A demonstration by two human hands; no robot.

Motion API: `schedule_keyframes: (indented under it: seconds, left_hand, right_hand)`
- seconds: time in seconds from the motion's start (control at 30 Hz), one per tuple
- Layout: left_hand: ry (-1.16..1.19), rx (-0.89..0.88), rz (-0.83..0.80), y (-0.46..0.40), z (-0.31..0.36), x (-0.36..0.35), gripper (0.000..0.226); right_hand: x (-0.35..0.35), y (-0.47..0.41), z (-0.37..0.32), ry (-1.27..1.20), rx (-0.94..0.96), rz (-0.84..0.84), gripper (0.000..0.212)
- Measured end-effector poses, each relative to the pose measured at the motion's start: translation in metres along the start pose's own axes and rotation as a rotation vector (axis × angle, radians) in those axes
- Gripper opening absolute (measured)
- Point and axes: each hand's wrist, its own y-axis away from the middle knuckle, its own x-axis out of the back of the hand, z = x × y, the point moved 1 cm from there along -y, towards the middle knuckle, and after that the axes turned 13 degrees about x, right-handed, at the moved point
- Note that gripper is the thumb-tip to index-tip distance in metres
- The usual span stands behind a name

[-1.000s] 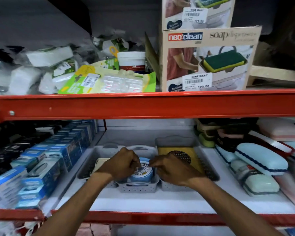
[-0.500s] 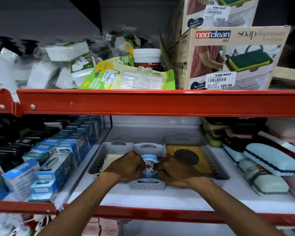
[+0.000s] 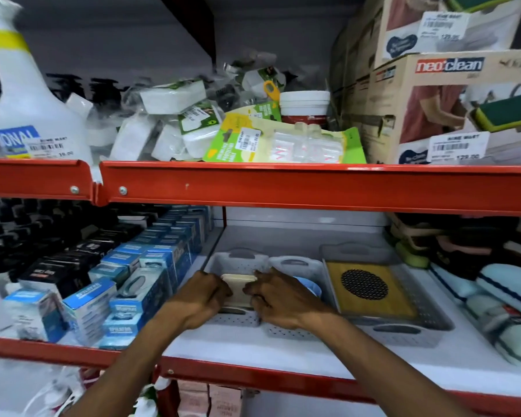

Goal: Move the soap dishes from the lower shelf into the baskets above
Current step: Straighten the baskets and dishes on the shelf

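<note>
Three grey perforated baskets stand side by side on the white shelf. In the left basket [image 3: 238, 260] lies a cream soap dish [image 3: 238, 288]. My left hand [image 3: 203, 293] grips its left edge and my right hand [image 3: 272, 296] grips its right edge. The middle basket [image 3: 295, 264] holds a blue round soap dish [image 3: 312, 287], mostly hidden behind my right hand. The larger right basket [image 3: 427, 308] holds a yellow soap dish [image 3: 370, 291] with a dark round perforated disc.
Blue and black boxed goods [image 3: 133, 284] crowd the shelf to the left. Pale blue and green cases [image 3: 506, 299] lie to the right. The red shelf beam [image 3: 283, 185] hangs low overhead, with bags, a white tub and neo clean boxes [image 3: 451, 109] on top.
Both hands have shifted left from the blue round dish in the middle basket to the cream dish in the left basket and closed on it. The camera view has swung left.
</note>
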Motion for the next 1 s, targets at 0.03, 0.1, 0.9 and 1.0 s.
schedule_keyframes:
  seconds: [0.03,0.1,0.9,1.0]
  left_hand:
    - [-0.006,0.000,-0.008,0.001,-0.002,-0.001,0.044]
    - [-0.016,-0.003,-0.003,0.000,-0.006,0.000,0.056]
    - [0.243,-0.070,0.032,0.048,0.018,-0.018,0.030]
    - [0.287,-0.043,0.042,0.060,0.015,-0.020,0.029]
  right_hand:
    - [-0.004,-0.006,-0.002,0.007,-0.011,-0.004,0.039]
    - [-0.006,-0.012,-0.002,0.006,-0.033,0.017,0.033]
    - [0.016,0.071,-0.047,0.156,-0.227,0.047,0.035]
    - [0.019,0.079,-0.058,0.140,-0.216,0.051,0.036]
